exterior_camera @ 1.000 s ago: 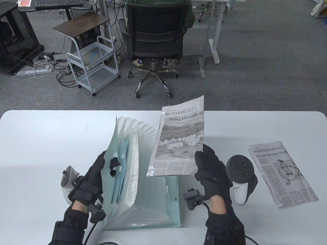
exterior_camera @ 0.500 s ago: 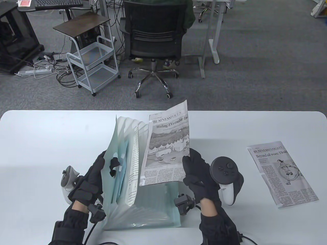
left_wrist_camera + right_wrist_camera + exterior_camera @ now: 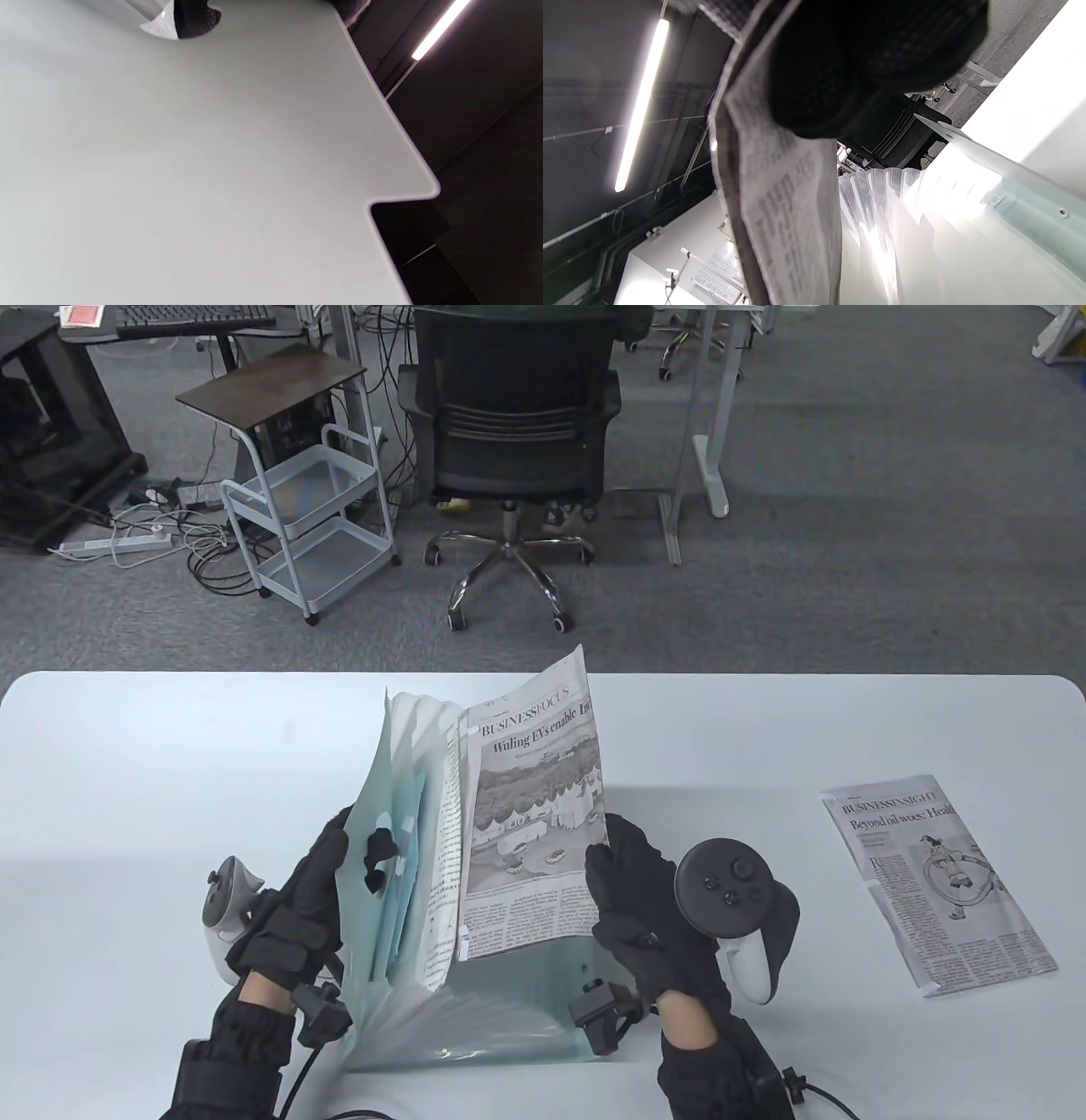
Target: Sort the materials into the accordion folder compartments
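Accordion folder [image 3: 501,984] of translucent pale green plastic, fanned open on white table [image 3: 127,780], printed sheet [image 3: 443,848] in one pleated pocket, left hand [image 3: 310,891] gripping its front panel, right hand [image 3: 649,899] pinching folded newspaper [image 3: 530,814] over pockets, second newspaper [image 3: 937,882] flat well right

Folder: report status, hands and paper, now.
Left hand grips folder front flap, holding it open. Right hand pinches newspaper over the pockets, not yet in. One sheet already filed. Second newspaper waits on table.
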